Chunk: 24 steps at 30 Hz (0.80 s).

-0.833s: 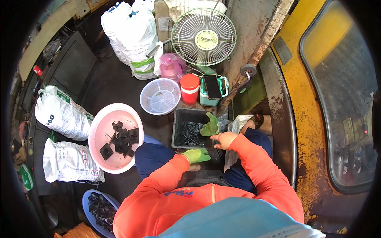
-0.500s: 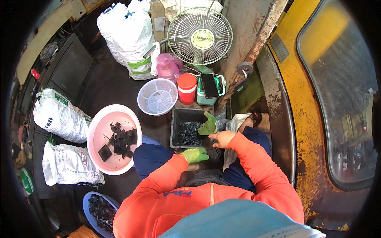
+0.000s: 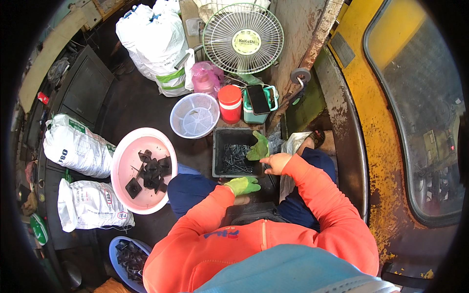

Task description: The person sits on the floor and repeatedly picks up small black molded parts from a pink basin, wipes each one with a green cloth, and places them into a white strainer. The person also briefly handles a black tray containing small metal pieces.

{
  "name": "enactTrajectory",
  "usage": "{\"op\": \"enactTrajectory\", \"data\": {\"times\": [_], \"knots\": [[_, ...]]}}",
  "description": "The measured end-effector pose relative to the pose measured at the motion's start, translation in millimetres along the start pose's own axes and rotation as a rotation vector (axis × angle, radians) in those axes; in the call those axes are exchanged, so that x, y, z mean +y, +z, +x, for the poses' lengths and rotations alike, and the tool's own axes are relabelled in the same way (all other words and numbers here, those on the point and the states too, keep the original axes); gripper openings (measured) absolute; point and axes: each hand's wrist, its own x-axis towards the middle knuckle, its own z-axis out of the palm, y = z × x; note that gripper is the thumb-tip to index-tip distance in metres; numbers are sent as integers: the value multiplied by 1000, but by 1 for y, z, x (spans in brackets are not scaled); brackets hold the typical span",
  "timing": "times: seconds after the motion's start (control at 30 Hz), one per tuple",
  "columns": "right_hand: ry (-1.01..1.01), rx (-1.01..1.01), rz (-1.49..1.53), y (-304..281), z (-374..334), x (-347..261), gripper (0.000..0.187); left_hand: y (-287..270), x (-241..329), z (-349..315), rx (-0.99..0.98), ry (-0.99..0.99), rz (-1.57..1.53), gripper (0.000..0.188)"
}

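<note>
My left hand (image 3: 243,185) wears a yellow-green glove and lies just in front of a dark rectangular bin (image 3: 214,154), its fingers stretched out to the right with nothing seen in them. Inside the bin are many thin metal pieces like nails or bolts (image 3: 236,158). A second green glove (image 3: 260,146) droops over the bin's right rim. Close to that glove's lower end is my bare right hand (image 3: 277,163), index finger extended and the other fingers partly bent. Whether a fingertip touches the glove I cannot tell.
On the left stands a pink basin (image 3: 128,193) holding black square-based parts (image 3: 154,176), near white sacks (image 3: 80,154). Beyond the bin are a white mesh basket (image 3: 183,115), a red jug (image 3: 229,103), a phone (image 3: 257,99) on a green cooler, and a fan (image 3: 243,39).
The whole view has shifted slightly. Both hands stay in nearly the same places beside the bin, and the loose glove still hangs on its right rim.
</note>
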Motion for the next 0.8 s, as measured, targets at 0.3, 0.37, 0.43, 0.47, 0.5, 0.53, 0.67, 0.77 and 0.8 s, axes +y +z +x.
{"op": "enactTrajectory", "data": {"times": [0.3,0.37,0.43,0.47,0.5,0.53,0.67,0.77,0.8], "knots": [[-5,183,106,-14,-12,-12,63,7,-9,3,-50,-3,-20,51],[10,252,23,-18,-12,-15,68,6,-10,2,-43,16,-19,52],[46,416,63,-20,-9,-13,70,6,-10,2,8,63,8,53],[63,480,91,-22,-8,-11,72,6,-11,2,-36,64,69,54],[52,614,160,-24,-6,-7,71,6,-11,1,13,109,57,56],[74,677,264,-26,-4,-1,71,7,-12,3,21,124,88,57],[137,1103,479,-35,-2,26,52,11,-14,3,81,130,46,54],[-27,1148,664,-37,-5,33,46,13,-14,1,116,137,41,49],[-71,1137,706,-37,-7,31,45,14,-13,0,109,125,33,49]]}}
